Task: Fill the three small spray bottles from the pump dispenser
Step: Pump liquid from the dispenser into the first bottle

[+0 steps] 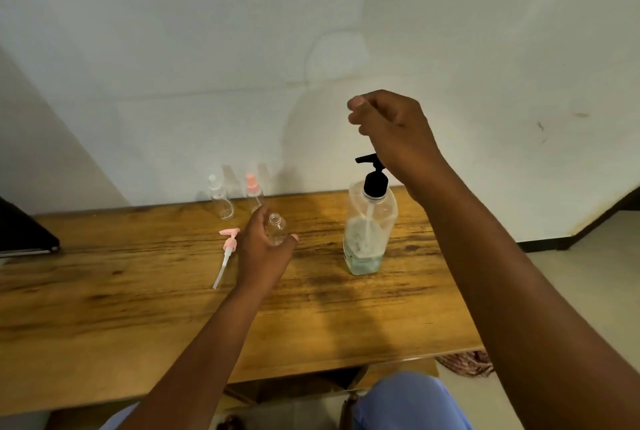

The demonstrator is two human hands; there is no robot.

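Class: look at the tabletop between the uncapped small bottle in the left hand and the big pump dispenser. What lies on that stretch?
Nothing: in the head view only bare wooden table shows between the uncapped bottle and the pump dispenser.

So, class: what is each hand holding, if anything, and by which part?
The left hand grips the open small bottle around its body. The right hand, fingers curled, holds nothing visible above the pump dispenser.
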